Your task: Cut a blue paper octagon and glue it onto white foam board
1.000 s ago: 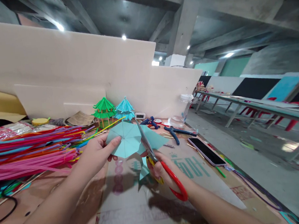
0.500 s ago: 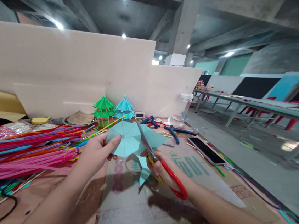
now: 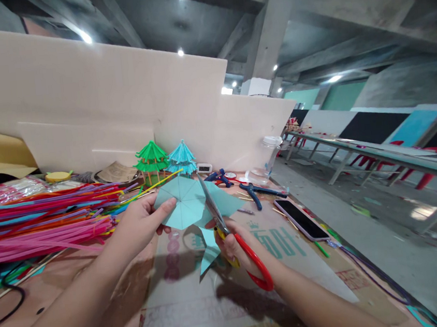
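My left hand pinches the left edge of a light teal sheet of paper, thumb on top. Crease lines cross its face and meet near the middle, and its outline there is many-sided. In my right hand are scissors with red and yellow handles. Their blades lie against the right side of the paper, pointing away from me. A partly cut strip hangs below the blades, and another pointed flap sticks out to the right behind them.
Behind the paper stand a green pagoda-like model and a blue one. Colourful pipe cleaners cover the left side. To the right lie blue-handled pliers, a phone and a clear lidded cup. A pale board closes off the back.
Both hands, the paper and the scissors stay almost in place. The hanging strip has swung slightly to the left.
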Demonstrator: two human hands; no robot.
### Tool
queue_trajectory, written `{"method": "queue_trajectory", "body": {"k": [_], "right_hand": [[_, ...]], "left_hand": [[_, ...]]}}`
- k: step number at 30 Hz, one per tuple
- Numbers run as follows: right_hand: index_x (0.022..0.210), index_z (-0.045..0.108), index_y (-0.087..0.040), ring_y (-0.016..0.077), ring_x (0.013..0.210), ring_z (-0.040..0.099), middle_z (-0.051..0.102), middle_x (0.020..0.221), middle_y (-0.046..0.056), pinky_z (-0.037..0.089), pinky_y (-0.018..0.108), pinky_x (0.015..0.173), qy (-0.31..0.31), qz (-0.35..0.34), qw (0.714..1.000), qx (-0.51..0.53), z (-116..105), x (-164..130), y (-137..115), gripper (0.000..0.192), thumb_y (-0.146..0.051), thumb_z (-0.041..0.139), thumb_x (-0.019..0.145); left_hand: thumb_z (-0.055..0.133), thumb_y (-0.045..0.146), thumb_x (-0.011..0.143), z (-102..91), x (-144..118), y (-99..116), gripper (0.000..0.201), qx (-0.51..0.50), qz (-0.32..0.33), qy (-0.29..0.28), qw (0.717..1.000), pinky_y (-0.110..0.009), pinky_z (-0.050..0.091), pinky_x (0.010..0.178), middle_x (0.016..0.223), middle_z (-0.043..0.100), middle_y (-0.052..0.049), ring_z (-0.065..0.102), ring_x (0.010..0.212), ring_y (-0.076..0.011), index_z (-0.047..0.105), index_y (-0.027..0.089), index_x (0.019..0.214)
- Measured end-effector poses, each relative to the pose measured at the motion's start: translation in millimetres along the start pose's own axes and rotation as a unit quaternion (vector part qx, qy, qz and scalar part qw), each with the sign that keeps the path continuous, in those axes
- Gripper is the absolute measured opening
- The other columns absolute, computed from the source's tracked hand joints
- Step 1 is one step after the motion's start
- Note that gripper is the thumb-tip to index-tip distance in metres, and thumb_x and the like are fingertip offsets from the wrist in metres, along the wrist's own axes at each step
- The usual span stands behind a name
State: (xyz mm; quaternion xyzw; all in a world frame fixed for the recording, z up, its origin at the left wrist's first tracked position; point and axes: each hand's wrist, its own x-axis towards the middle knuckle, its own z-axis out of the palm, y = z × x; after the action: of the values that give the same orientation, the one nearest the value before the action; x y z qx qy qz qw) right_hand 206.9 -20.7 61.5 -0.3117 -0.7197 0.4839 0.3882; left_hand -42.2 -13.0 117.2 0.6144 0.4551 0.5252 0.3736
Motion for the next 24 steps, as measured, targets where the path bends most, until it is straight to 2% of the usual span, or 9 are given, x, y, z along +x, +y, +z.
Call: {"method": "queue_trajectory", "body": {"k": [5, 19, 24], "right_hand": [[0.121, 0.054, -0.021, 0.0108, 0.056, 0.031, 0.042, 0.075, -0.003, 0.026, 0.027, 0.050, -0.008, 0.009, 1.000, 0.008, 0.5, -1.6, -1.5, 0.067, -0.078, 0.049, 0.087], [0.117, 0.056, -0.021, 0.0089, 0.053, 0.031, 0.041, 0.072, -0.004, 0.024, 0.026, 0.049, -0.002, 0.025, 0.999, 0.032, 1.1, -1.3, -2.1, 0.065, -0.078, 0.053, 0.085], [0.115, 0.055, -0.020, 0.0072, 0.052, 0.031, 0.041, 0.073, -0.005, 0.023, 0.024, 0.048, -0.004, 0.031, 0.998, 0.046, 1.0, -0.9, -1.2, 0.067, -0.079, 0.054, 0.084]], "left_hand": [[0.068, 0.055, 0.074, 0.8, 0.7, -0.8, 0.038, -0.003, 0.001, -0.003, 1.000, -0.020, 0.036, 0.040, 0.049, 0.054, 0.005, 0.048, 0.042, -0.0105, 0.058, 0.020, 0.065], [0.068, 0.058, 0.076, -0.8, 1.9, -6.0, 0.041, 0.001, 0.002, -0.003, 1.000, -0.021, 0.040, 0.041, 0.056, 0.056, 0.004, 0.050, 0.045, -0.0109, 0.062, 0.018, 0.074], [0.068, 0.059, 0.075, -1.1, 2.0, -4.9, 0.041, 0.010, 0.003, 0.002, 1.000, -0.021, 0.040, 0.040, 0.053, 0.055, 0.004, 0.050, 0.044, -0.0113, 0.059, 0.019, 0.068]]}}
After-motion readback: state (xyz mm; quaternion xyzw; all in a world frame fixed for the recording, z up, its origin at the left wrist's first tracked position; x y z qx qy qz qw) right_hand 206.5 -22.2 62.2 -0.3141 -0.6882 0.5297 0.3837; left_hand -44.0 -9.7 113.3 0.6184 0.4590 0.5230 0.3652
